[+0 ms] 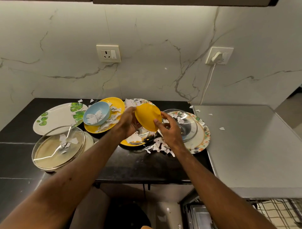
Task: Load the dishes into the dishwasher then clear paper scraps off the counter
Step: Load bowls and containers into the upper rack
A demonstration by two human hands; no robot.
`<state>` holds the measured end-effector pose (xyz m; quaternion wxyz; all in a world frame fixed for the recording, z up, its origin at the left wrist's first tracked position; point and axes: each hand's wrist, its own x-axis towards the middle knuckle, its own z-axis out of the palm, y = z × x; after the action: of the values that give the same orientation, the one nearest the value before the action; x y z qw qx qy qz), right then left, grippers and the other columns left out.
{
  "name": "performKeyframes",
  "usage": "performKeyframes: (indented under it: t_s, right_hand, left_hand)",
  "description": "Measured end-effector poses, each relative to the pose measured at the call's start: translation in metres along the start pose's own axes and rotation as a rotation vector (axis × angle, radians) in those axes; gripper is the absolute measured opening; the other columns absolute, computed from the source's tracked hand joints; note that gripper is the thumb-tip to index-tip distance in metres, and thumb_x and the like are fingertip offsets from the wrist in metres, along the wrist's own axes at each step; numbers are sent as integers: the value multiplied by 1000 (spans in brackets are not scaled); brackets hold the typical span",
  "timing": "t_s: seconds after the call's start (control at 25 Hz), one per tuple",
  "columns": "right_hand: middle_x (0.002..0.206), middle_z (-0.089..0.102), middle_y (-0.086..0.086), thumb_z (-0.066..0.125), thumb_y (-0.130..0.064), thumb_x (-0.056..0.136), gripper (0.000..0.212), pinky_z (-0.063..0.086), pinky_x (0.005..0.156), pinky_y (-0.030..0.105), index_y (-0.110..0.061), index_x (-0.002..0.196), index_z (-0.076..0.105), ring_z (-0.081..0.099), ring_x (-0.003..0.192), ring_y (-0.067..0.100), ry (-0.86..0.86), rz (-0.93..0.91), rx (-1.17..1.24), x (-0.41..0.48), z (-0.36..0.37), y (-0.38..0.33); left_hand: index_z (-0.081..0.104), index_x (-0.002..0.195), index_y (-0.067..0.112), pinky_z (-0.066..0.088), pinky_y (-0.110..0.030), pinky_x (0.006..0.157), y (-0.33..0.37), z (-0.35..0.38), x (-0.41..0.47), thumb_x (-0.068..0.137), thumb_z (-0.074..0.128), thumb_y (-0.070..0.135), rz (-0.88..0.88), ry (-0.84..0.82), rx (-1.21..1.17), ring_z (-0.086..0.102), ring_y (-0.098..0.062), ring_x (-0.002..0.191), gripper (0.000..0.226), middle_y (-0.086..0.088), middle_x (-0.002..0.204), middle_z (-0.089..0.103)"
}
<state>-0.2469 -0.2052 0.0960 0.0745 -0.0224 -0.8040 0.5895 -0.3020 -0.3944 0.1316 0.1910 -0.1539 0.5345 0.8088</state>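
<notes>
Gripping yellow bowl | left hand, right hand | paper scraps beneath

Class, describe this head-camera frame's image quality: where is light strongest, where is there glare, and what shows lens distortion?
Head view: strongest light on the marble wall, just below the cabinet. Head view: bright streaks of glare on the left glass lid. Head view: the wide lens stretches the forearms and slants the steel worktop.

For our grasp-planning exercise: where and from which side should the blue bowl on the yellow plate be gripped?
The blue bowl sits mouth up on the yellow plate, holding paper scraps. Likely best: pinch its right rim from above, thumb inside, keeping it level.
</notes>
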Motion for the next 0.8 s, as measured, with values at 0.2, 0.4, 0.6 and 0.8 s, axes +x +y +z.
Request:
performKeyframes:
  t_s: [0.2, 0.4, 0.6, 0.8]
  right_hand:
    - [145, 59, 2, 68, -48, 98, 52, 51, 63, 5, -25, 144, 60, 61, 120, 17, 63, 24, 51, -6, -17, 13]
    - [131, 61, -8, 70, -51, 95, 54, 48, 72, 7, -28, 142, 59, 61, 116, 11, 207, 44, 42, -22, -57, 32]
    - [124, 66, -9, 77, -53, 89, 51, 50, 73, 5, -26, 130, 64, 64, 105, 8, 391, 102, 1, -53, -139, 63]
    - [112, 69, -9, 82, -50, 88, 40, 52, 71, 11, -26, 117, 70, 65, 93, 1, 647, 191, -4, -113, -231, 102]
  left_hand:
    - [36, 147, 17, 59, -50, 88, -21, 21, 8, 91, 57, 65, -79, -85, -4, 65, -38, 118, 77, -18, 140, 58]
    - [31, 154, 21, 50, -61, 102, -43, 84, 26, 72, 57, 81, -62, -11, 269, 56, -41, 127, 105, -14, 149, 49]
    - [45, 144, 22, 54, -58, 98, -94, 162, 33, 70, 64, 85, -117, -184, 366, 64, -34, 117, 99, -10, 139, 59]
    - [52, 137, 11, 57, -48, 85, -168, 260, 13, 101, 54, 50, -180, -469, 392, 64, -36, 118, 53, -15, 137, 61]
